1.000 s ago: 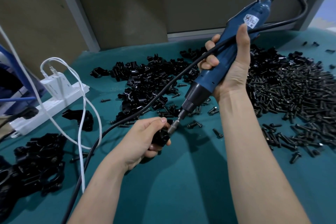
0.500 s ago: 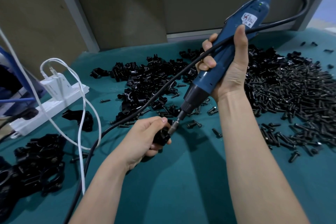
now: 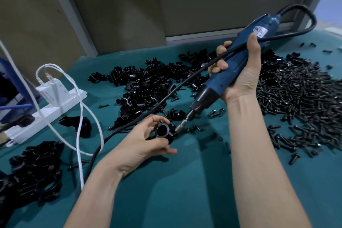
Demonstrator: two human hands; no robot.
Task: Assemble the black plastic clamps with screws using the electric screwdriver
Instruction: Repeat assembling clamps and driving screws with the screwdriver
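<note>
Clamp (image 3: 163, 131), a black plastic ring with a round bore, sits pinched in the left hand (image 3: 146, 146) just above the desk (image 3: 185, 181), with thumb and fingers curled round its body. A smooth teal cloth covers the desk. Behind it stand dull olive-brown wall panels (image 3: 120, 5) edged with pale grey framing.

The right hand (image 3: 240, 77) wraps round the blue barrel of the electric screwdriver (image 3: 215, 87). The tool is tilted down to the left so that its metal bit (image 3: 180, 127) meets the clamp's side. A thick black cord (image 3: 148, 113) loops from the tool's top and trails across the cloth.

Beyond the hands lies a heap of clamp parts (image 3: 148, 83), glossy and black, and to the right a broad spread of dark screws (image 3: 299, 102). At far left a white power strip (image 3: 46, 114) carries a white charger (image 3: 51, 90) and a white cable (image 3: 81, 126). Near the front-left edge is a pile of black clamps (image 3: 33, 168).
</note>
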